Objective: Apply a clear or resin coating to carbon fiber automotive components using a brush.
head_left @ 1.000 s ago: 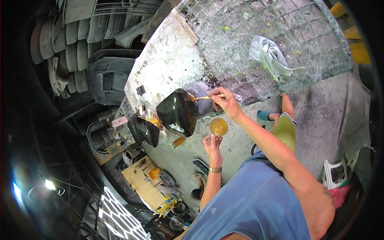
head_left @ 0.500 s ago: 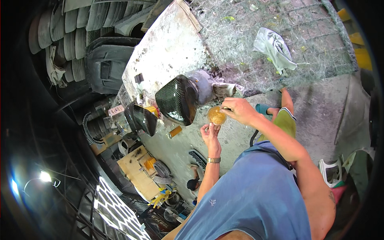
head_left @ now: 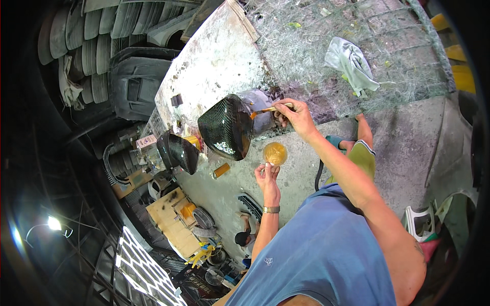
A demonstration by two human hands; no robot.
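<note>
My right hand (head_left: 296,118) is closed round the pale handle of a brush (head_left: 265,109). Its orange-wet tip reaches the right edge of a glossy black carbon-weave shell (head_left: 224,127), next to a grey rounded support (head_left: 260,109); whether the bristles touch the shell I cannot tell. With its fingers gripping the near rim, my left hand (head_left: 268,179) holds up a round cup (head_left: 275,153) of amber liquid, below and right of the shell. A second black carbon-weave shell (head_left: 178,152) stands farther left.
A white-stained worktable (head_left: 204,61) lies beyond my hands, with a grey rag (head_left: 349,61) on its fibre-strewn right part. An amber cylinder (head_left: 221,170) and a pink-white box (head_left: 147,142) are at the left. Another person (head_left: 245,237) crouches lower left, near a wooden board (head_left: 173,219).
My right hand has risen from the cup toward the black shell, bringing the brush out of the amber liquid. My left hand keeps the cup at nearly the same place.
</note>
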